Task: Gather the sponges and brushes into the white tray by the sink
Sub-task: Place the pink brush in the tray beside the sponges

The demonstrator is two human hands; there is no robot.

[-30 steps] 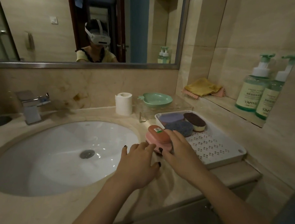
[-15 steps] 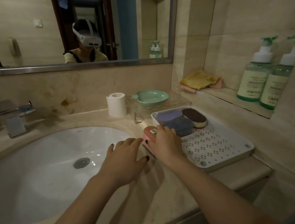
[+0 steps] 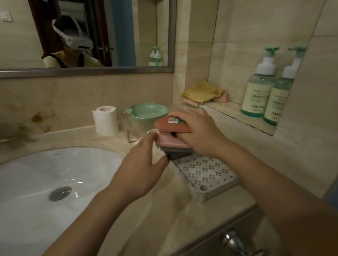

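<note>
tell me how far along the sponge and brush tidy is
Done: a dark sponge already lies in the white tray; anything else there is hidden by the hands. In hand: the right hand grips the orange-and-pink brush above the tray's far end, the left hand touching its bristles. Left: setting that brush down in the tray. No other loose sponge or brush is in view.

White oval basin (image 3: pixel 27 168) with chrome drain (image 3: pixel 60 193), white paper roll (image 3: pixel 105 120), mint-green plastic soap dish (image 3: pixel 148 110), yellow cloth (image 3: pixel 203 91) in niche, two green pump bottles (image 3: pixel 257 90), framed wall mirror (image 3: pixel 81 24)
</note>
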